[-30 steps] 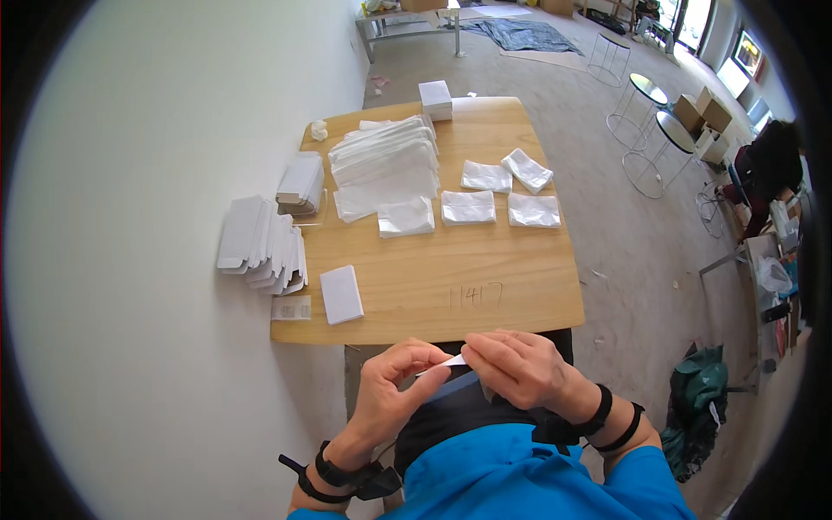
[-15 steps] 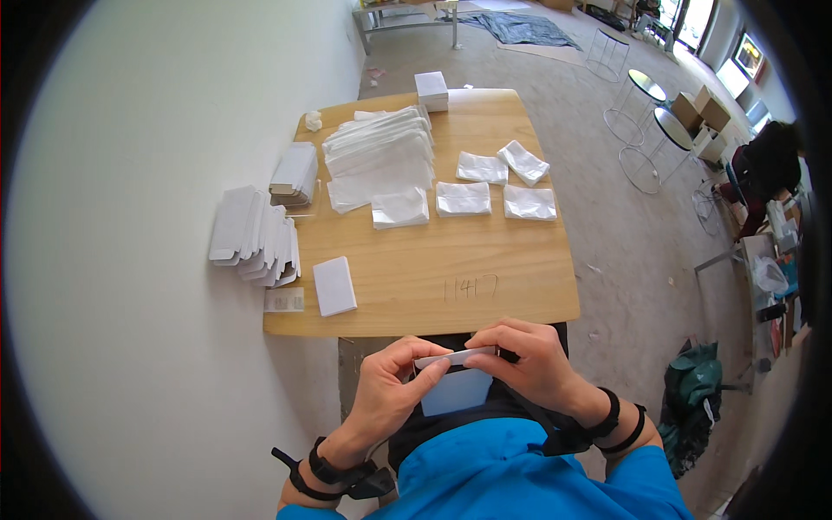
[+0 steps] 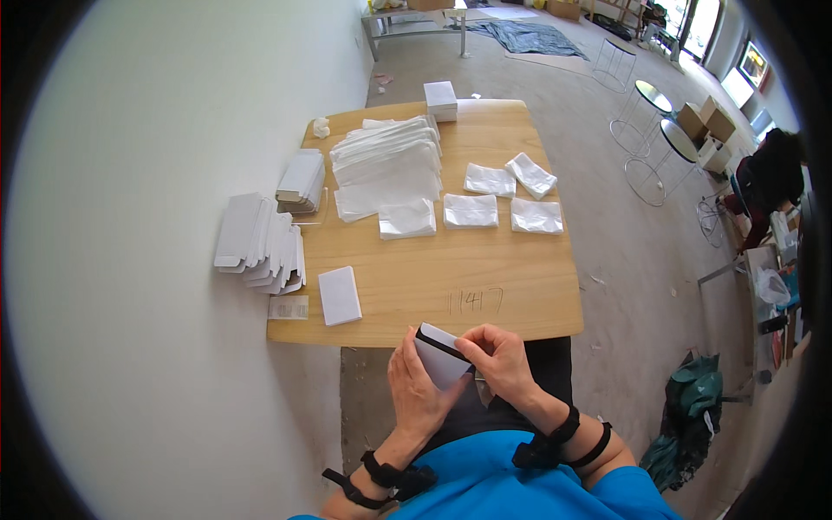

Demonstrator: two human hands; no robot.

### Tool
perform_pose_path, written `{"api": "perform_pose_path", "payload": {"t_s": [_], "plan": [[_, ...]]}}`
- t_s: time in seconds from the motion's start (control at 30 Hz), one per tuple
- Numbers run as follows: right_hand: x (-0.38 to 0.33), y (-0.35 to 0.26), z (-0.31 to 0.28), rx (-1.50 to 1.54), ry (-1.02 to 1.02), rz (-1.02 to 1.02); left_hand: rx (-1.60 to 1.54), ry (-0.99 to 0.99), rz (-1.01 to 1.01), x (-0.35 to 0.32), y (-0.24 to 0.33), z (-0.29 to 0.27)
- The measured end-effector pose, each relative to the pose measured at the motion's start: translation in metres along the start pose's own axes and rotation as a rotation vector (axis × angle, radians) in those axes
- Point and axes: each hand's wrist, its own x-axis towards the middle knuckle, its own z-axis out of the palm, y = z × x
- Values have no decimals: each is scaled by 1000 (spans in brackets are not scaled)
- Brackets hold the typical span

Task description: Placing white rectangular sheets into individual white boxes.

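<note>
Grip changes over the last second: earlier, both hands hold a pale edge from either end, roughly level; now the left hand (image 3: 416, 390) cups the white box (image 3: 440, 366) alone from its 8 o'clock side, and the right hand (image 3: 501, 357) is in at the box's 2 o'clock corner. Box is in the air, in front of the torso, just off the near edge of the wooden table (image 3: 407, 282), tilted, with its top end toward 12–1 o'clock. Dark line now shows between its body and the white flap (image 3: 439, 334); gap or dark contents, can't tell.

Left fingers: clamped around the box, thumb along the lower right, the others up the left side. Right fingers: thumb and forefinger together on the flap's right corner, apparently pinching; the rest curled.

Meaning for the work, my read: left has taken over the support, which frees the right for the flap end. Flap doesn't look flush, so I'd call that end unfinished.

Table layout looks unchanged, only the view shifts a bit. From the held box: another white box (image 3: 339, 295) lying at 10 o'clock, flat cartons (image 3: 247, 238) further out the same way, white sheet pile (image 3: 387, 169) between 11 and 12, folded white packets (image 3: 471, 211) around 12 to 1. Neither hand touches these.
</note>
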Motion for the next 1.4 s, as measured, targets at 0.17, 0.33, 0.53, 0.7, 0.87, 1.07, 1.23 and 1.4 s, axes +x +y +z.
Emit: {"api": "perform_pose_path", "payload": {"t_s": [0.17,0.33,0.53,0.7,0.87,1.07,1.23,1.4], "plan": [[18,26,-5,-483,64,-515,9,-102,25,12,-24,4],[45,52,-27,-4,-163,110,-112,-191,119,29,-53,10],[72,111,-44,608,-261,502,-52,-302,265,65,-63,34],[122,139,-78,138,-17,268,183,-384,327,88,-79,75],[191,127,-180,-448,822,-1,248,-552,320,111,-55,93],[262,102,-218,-565,902,216,-617,-367,-323,188,-18,155],[287,104,-217,-645,867,339,-505,-247,-335,258,24,229],[297,109,-218,-739,814,419,-118,-224,-277,285,28,276]]}}
